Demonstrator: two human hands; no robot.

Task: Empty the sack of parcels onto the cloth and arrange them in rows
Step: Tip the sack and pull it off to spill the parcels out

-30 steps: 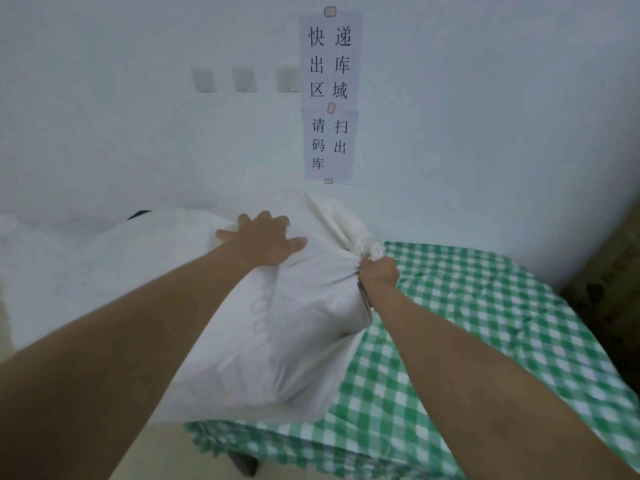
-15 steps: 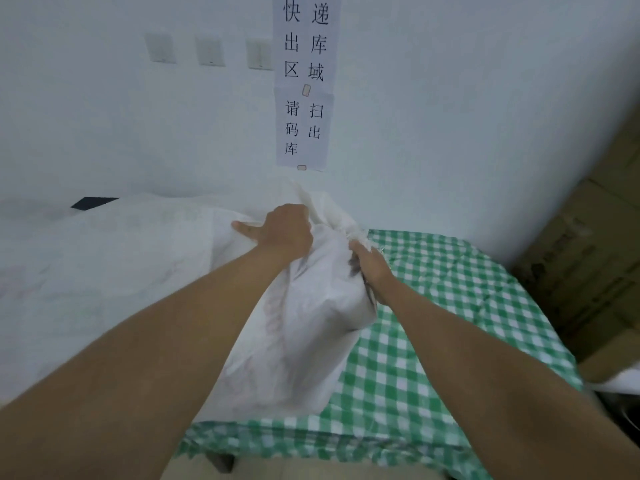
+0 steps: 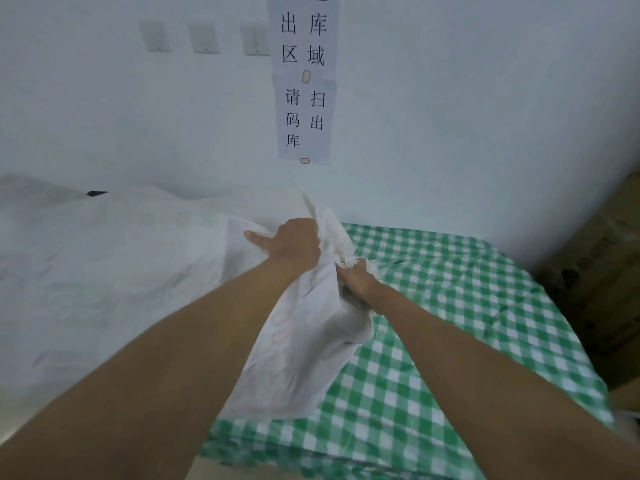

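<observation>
A large white woven sack [image 3: 114, 271] lies on its side across the left of the view, its mouth end resting on the green-and-white checked cloth [image 3: 450, 323]. My left hand [image 3: 294, 244] grips the bunched fabric at the top of the sack's mouth, thumb pointing left. My right hand [image 3: 356, 277] grips the frayed edge of the mouth just below and to the right. No parcels are visible; the sack's contents are hidden.
A white wall stands right behind the table, with paper signs [image 3: 304, 109] taped to it and three switch plates [image 3: 204, 38]. Brown cardboard boxes [image 3: 595, 271] stand at the right beside the cloth's edge. The cloth's front edge hangs near me.
My left hand has gone from lying on top of the sack to gripping its gathered mouth. Both hands have drawn close together at the mouth, and the view has shifted slightly.
</observation>
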